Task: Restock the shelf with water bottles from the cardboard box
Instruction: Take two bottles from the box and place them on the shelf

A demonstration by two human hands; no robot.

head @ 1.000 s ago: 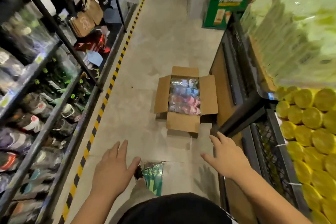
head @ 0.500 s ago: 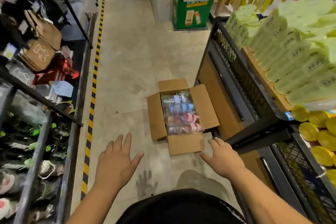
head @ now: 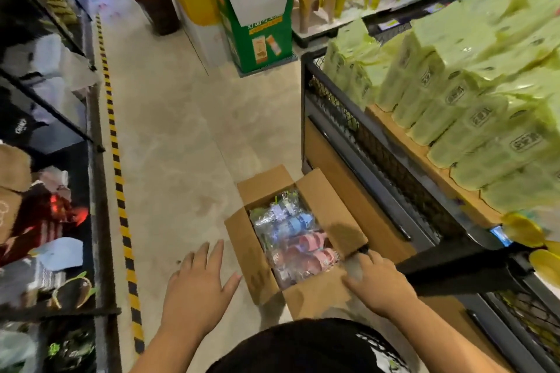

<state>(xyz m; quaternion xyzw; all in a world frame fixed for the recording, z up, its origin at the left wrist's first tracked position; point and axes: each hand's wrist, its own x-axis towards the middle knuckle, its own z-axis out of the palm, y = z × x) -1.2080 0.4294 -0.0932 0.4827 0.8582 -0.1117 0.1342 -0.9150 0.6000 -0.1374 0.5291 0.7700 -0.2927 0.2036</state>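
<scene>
1. Head camera view, looking down a shop aisle: a person's two bare hands reach toward an open cardboard box (head: 315, 297) on the floor.
2. Their left hand (head: 197, 288) is spread flat, palm down, and holds nothing. It hovers just beside the box's left flap.
3. Their right hand (head: 374, 281) has its fingers loosely extended and grasps nothing. It is at the box's near right corner, and whether it touches the cardboard cannot be told.
4. Water bottles (head: 294, 239) lie on their sides inside the box, between the hands and just beyond them. The ones with blue labels are farther away and the ones with pink labels are nearer.
5. The task looks barely begun. The box appears full and no bottle is seen on any shelf, so every lift and placement seems left to do.
6. A shelf (head: 394, 179) beyond the right hand carries green packs (head: 472, 118) and some yellow items (head: 524, 233). No spot meant for bottles shows on it.
7. Glare and blur make the bottles hard to count, and any lower layers are hidden.
8. Racks beyond the left hand are dark and smeared. The frame cuts off the shelf's lower tiers.
</scene>
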